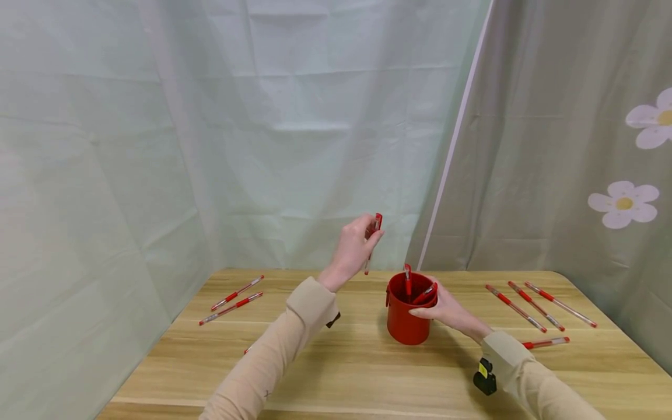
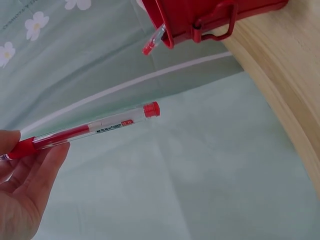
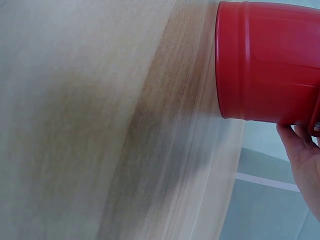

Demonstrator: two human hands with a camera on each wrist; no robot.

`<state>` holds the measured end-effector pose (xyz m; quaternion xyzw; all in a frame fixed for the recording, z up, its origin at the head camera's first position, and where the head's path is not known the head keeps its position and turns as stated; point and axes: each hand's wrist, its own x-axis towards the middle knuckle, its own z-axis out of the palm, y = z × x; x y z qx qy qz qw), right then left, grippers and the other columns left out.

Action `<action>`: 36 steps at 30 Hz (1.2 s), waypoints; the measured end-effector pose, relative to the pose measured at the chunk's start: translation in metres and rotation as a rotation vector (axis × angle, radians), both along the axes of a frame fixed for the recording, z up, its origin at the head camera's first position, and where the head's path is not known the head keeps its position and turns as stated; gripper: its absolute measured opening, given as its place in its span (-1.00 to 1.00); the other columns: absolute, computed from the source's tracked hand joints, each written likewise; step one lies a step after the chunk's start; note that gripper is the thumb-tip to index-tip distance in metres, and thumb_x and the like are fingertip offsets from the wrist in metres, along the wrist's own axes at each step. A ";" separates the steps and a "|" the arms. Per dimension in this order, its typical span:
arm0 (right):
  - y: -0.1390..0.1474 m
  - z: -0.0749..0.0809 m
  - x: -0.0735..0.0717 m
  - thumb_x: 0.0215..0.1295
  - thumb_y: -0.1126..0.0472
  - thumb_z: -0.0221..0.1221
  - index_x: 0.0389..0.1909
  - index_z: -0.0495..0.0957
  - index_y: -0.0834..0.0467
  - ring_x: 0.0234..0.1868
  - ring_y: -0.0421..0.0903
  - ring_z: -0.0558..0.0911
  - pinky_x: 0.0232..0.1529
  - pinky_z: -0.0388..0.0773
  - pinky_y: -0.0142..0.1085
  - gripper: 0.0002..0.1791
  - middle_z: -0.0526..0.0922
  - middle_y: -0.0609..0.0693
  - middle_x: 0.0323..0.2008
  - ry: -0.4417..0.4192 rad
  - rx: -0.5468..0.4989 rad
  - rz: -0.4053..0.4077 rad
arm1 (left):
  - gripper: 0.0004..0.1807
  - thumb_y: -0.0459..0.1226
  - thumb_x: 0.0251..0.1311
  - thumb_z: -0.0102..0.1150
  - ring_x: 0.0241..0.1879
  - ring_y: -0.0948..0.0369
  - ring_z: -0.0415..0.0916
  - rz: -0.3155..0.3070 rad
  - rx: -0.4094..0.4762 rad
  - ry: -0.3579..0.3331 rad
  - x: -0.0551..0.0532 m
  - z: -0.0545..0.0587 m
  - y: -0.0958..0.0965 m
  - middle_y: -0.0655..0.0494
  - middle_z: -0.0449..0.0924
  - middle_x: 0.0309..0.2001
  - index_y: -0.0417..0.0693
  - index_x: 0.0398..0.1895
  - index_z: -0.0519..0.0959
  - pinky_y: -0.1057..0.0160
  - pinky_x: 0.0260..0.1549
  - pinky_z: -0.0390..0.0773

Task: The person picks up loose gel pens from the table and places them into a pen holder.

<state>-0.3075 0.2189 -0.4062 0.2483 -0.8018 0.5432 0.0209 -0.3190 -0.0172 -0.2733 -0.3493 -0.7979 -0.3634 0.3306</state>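
My left hand (image 1: 350, 249) pinches a clear-barrelled gel pen (image 2: 85, 131) with a red grip and red end, held above the table, left of a red metal bucket. In the head view the pen points steeply downward. The small red bucket (image 1: 408, 328) stands upright on the table, with a wire clasp (image 2: 231, 20) on its side. Around its right side, near the rim, my right hand (image 1: 452, 309) grips it, thumb in front and fingers partly hidden behind. Inside lean a red pen (image 1: 408, 283) and another red pen (image 1: 425, 293), their ends above or at the rim.
Two red pens (image 1: 237, 293) lie at the table's left; another pen tip (image 1: 247, 351) shows beside the left sleeve. At the right lie three slanted pens (image 1: 535, 305), and one more pen (image 1: 546, 343) by the right sleeve. Curtains (image 1: 336, 146) hang behind the wooden table (image 1: 357, 373).
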 end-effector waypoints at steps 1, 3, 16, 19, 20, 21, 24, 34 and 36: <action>0.000 0.000 0.001 -0.02 0.18 0.34 0.24 0.10 0.23 0.05 0.13 0.36 -0.06 0.38 -0.13 -0.16 0.31 0.18 0.11 -0.003 0.003 0.000 | -0.87 -0.35 0.16 0.15 -0.50 0.27 0.35 -0.004 0.004 -0.002 0.001 0.000 0.001 0.14 0.40 -0.50 -0.14 -0.44 0.39 0.40 -0.51 0.39; 0.000 0.001 0.002 -0.02 0.17 0.34 0.25 0.10 0.20 0.05 0.12 0.35 -0.07 0.38 -0.14 -0.16 0.31 0.16 0.12 -0.014 0.006 0.001 | -0.87 -0.35 0.17 0.14 -0.49 0.27 0.35 -0.014 0.015 -0.014 0.002 0.000 0.002 0.15 0.39 -0.50 -0.13 -0.44 0.38 0.40 -0.50 0.39; 0.000 0.000 0.000 -0.02 0.25 0.34 0.23 0.12 0.28 0.05 0.15 0.37 -0.04 0.36 -0.12 -0.19 0.32 0.22 0.11 0.023 -0.028 0.019 | -0.89 -0.36 0.19 0.11 -0.45 0.24 0.41 -0.054 0.072 -0.077 0.000 -0.002 0.011 0.15 0.43 -0.46 -0.12 -0.41 0.38 0.40 -0.50 0.42; 0.001 0.000 0.000 -0.01 0.23 0.34 0.22 0.12 0.26 0.05 0.13 0.36 -0.06 0.38 -0.13 -0.19 0.31 0.20 0.10 0.007 -0.007 0.002 | -0.89 -0.34 0.21 0.09 -0.45 0.22 0.42 -0.064 0.082 -0.095 0.000 -0.004 0.013 0.13 0.43 -0.45 -0.13 -0.40 0.37 0.40 -0.51 0.43; 0.001 -0.001 0.000 -0.01 0.22 0.34 0.22 0.12 0.25 0.05 0.13 0.35 -0.06 0.38 -0.13 -0.20 0.31 0.19 0.11 0.000 -0.002 -0.001 | -0.88 -0.32 0.22 0.09 -0.45 0.21 0.43 -0.068 0.086 -0.102 0.000 -0.004 0.013 0.13 0.43 -0.45 -0.13 -0.39 0.37 0.40 -0.52 0.43; 0.002 -0.001 0.000 0.00 0.22 0.33 0.23 0.11 0.25 0.05 0.13 0.35 -0.06 0.38 -0.13 -0.19 0.31 0.19 0.11 -0.003 0.002 0.000 | -0.88 -0.32 0.22 0.08 -0.46 0.20 0.44 -0.075 0.092 -0.112 0.000 -0.005 0.013 0.12 0.44 -0.45 -0.14 -0.39 0.36 0.40 -0.53 0.44; 0.001 -0.001 0.001 0.00 0.20 0.33 0.23 0.11 0.25 0.05 0.12 0.35 -0.06 0.38 -0.14 -0.19 0.30 0.19 0.11 -0.009 0.004 0.000 | -0.88 -0.30 0.23 0.07 -0.49 0.18 0.46 -0.099 0.113 -0.144 0.001 -0.006 0.014 0.10 0.44 -0.44 -0.15 -0.35 0.35 0.41 -0.55 0.46; -0.001 -0.001 0.001 -0.01 0.23 0.34 0.23 0.12 0.26 0.05 0.11 0.36 -0.06 0.38 -0.13 -0.19 0.31 0.19 0.11 0.004 -0.011 0.003 | -0.89 -0.35 0.23 0.06 -0.54 0.21 0.48 -0.146 0.179 -0.243 0.002 -0.012 0.021 0.06 0.43 -0.47 -0.19 -0.32 0.34 0.36 -0.57 0.52; -0.001 -0.001 0.001 -0.02 0.23 0.34 0.22 0.13 0.26 0.04 0.11 0.37 -0.06 0.38 -0.13 -0.19 0.32 0.19 0.10 0.013 -0.013 -0.002 | -0.88 -0.36 0.23 0.05 -0.55 0.21 0.48 -0.148 0.186 -0.268 0.003 -0.013 0.023 0.06 0.42 -0.48 -0.21 -0.28 0.33 0.37 -0.57 0.52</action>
